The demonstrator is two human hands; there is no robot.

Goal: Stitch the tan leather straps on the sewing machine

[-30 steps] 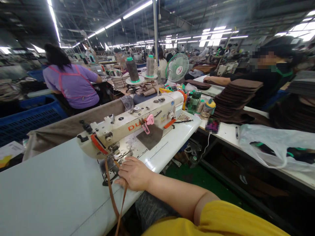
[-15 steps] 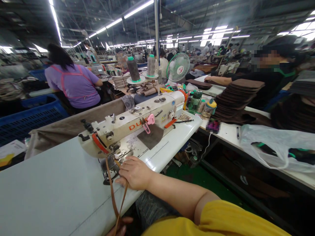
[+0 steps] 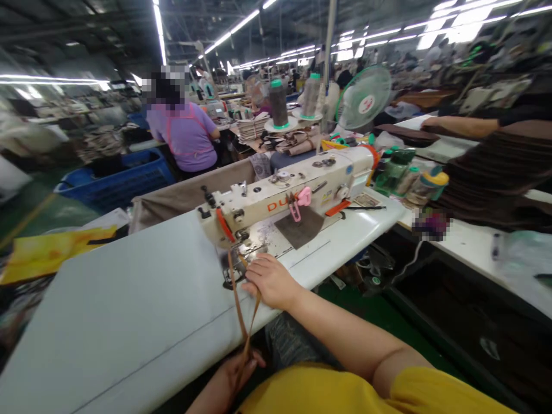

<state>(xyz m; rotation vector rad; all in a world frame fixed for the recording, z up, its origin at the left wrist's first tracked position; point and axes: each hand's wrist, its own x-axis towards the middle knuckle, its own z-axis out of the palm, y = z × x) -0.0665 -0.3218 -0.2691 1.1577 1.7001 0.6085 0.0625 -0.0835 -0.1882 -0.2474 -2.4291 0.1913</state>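
Tan leather strap (image 3: 238, 305) hung in a loop from the needle area of the sewing machine (image 3: 284, 192), down past the edge of the white work table (image 3: 107, 299). Whether any of it had been stitched could not be told. Far left, a blue plastic crate (image 3: 116, 184) sat near a co-worker in a lilac top (image 3: 185, 141). The left hand (image 3: 233, 374) was clenched on the strap's lower strands below the table edge, while the right hand (image 3: 271, 282) gripped a strand with curled fingers beside the needle plate (image 3: 263, 244). Farther right stood a green-and-white electric fan (image 3: 364, 96), with plastic drink bottles (image 3: 407, 178) on the next bench and stacked dark cut pieces (image 3: 487, 184) beyond them, in a long, strip-lit factory hall.
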